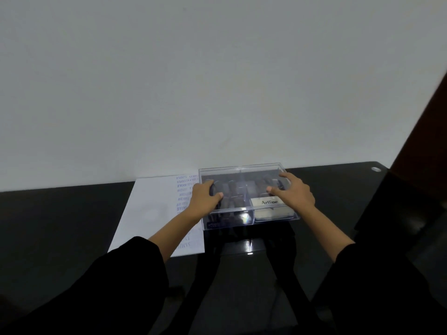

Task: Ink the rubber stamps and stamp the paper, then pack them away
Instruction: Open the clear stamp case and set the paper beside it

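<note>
A clear plastic box (pixel 242 171) with its lid on stands on the dark glass table. Several dark rubber stamps (pixel 233 189) and an ink pad (pixel 269 202) labelled Artline lie inside it. My left hand (pixel 204 195) rests on the lid's left edge with fingers curled over the side. My right hand (pixel 294 189) lies flat on the lid's right part, fingers spread. A white paper sheet (pixel 150 209) with blue stamp marks lies to the left, partly under the box.
The dark glass table (pixel 338 189) ends at a white wall just behind the box. A round hole (pixel 375 169) sits at the table's far right corner. A dark brown panel (pixel 425 141) rises on the right.
</note>
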Demonstrator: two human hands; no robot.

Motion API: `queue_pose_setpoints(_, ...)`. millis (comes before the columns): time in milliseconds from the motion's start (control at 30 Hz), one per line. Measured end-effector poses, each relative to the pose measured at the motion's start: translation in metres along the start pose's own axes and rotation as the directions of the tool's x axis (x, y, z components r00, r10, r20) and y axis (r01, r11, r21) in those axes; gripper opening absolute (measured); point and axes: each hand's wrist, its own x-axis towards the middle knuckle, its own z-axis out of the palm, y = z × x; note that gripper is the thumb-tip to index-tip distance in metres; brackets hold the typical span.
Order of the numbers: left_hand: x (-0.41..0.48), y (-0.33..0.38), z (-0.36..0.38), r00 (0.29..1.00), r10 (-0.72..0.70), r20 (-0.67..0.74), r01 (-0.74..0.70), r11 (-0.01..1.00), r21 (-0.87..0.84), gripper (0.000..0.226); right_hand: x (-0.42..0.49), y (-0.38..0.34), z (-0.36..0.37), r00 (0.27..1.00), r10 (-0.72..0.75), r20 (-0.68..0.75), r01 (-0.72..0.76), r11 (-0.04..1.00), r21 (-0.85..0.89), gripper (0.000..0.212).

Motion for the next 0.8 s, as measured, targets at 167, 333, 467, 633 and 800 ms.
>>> queue_pose_setpoints(167,-0.051,0.008,0.003,1.0,-0.01,0.019,0.01,1.0,0.018,0.052,-0.048,0.007,-0.02,1.0,0.008,-0.005,-0.008,1.0,0.006,0.062)
queue_pose_setpoints(333,-0.095,0.01,0.008,0.999,-0.03,0.031,0.029,0.999,0.035,0.055,-0.088,0.019,-0.03,1.0,0.019,0.003,-0.019,1.0,0.008,0.06)
queue_pose_setpoints(467,-0.118,0.013,0.01,1.0,-0.015,0.025,0.014,0.998,0.055,0.049,-0.111,0.029,-0.032,1.0,0.027,0.0,-0.027,0.999,0.038,0.059)
queue_pose_setpoints(633,-0.142,0.013,0.013,1.0,-0.01,0.028,0.008,0.998,0.064,0.052,-0.131,0.035,-0.034,1.0,0.027,-0.008,-0.027,0.998,0.052,0.057)
queue_pose_setpoints(800,-0.156,0.01,0.019,0.999,-0.036,0.038,0.034,0.998,0.054,0.054,-0.139,0.045,-0.03,0.999,0.034,0.001,-0.034,0.998,0.05,0.057)
